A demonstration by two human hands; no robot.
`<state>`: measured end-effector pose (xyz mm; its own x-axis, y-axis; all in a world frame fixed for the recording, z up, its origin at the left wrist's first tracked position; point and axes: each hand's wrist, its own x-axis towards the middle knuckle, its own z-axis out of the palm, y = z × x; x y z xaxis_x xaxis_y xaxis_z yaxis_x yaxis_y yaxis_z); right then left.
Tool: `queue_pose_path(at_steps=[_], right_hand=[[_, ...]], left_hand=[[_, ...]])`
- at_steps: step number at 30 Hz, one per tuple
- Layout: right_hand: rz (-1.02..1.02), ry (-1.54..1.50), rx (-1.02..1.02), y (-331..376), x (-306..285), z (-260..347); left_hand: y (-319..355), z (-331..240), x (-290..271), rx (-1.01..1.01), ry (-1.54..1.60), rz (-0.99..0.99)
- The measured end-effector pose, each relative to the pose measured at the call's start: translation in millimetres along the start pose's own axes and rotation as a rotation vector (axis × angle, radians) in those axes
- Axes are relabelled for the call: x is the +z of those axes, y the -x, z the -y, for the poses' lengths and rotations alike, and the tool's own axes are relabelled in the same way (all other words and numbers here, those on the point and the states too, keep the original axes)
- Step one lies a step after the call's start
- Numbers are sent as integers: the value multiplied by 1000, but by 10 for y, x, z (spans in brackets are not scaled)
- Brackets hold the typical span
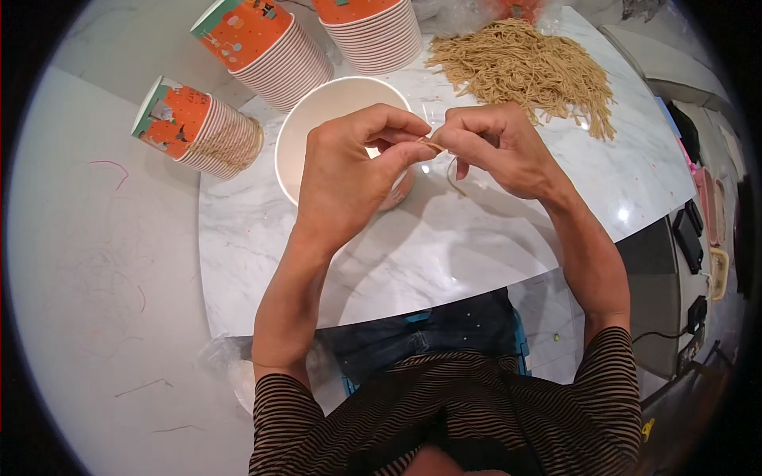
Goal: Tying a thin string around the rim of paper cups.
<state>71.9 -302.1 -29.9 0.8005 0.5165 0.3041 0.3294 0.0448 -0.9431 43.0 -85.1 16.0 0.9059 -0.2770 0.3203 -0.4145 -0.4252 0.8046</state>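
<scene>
A thin tan cord (pixel 456 186) is pinched between the fingertips of both hands, which meet above the table's middle. Thumb and index finger of my left hand (pixel 341 170) close on it from the left. On the other side, my right hand (pixel 504 147) grips it with curled fingers, and a short end dangles below. Under and behind my left hand stands an open white paper tub (pixel 305 131), its right side partly covered by that hand. Whether the cord has a knot is too small to tell. A heap of similar tan cords (pixel 528 71) lies at the far right.
Two tall stacks of orange and green paper tubs (pixel 274 63) (pixel 369 36) stand at the back. A third stack (pixel 175 119) leans at the left, with tan cords (pixel 230 147) around its rims. The marbled table (pixel 413 254) has a curved edge. Clear plastic (pixel 444 12) lies behind.
</scene>
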Motion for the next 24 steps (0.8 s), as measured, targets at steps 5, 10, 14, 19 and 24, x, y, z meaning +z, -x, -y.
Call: queue_pose_path(at_steps=[5, 10, 14, 19, 24], right_hand=[[31, -68, 8, 9, -43, -15], [-47, -141, 20, 1, 25, -42], [-67, -178, 93, -26, 92, -5], [-122, -268, 210, -40, 137, -7], [-157, -232, 234, -51, 123, -43]], left_hand=[[11, -1, -37, -68, 101, 28], [0, 53, -74, -126, 224, 29], [-18, 134, -140, -189, 417, 64], [-34, 170, -127, -221, 464, 61], [-29, 116, -91, -252, 472, 73]])
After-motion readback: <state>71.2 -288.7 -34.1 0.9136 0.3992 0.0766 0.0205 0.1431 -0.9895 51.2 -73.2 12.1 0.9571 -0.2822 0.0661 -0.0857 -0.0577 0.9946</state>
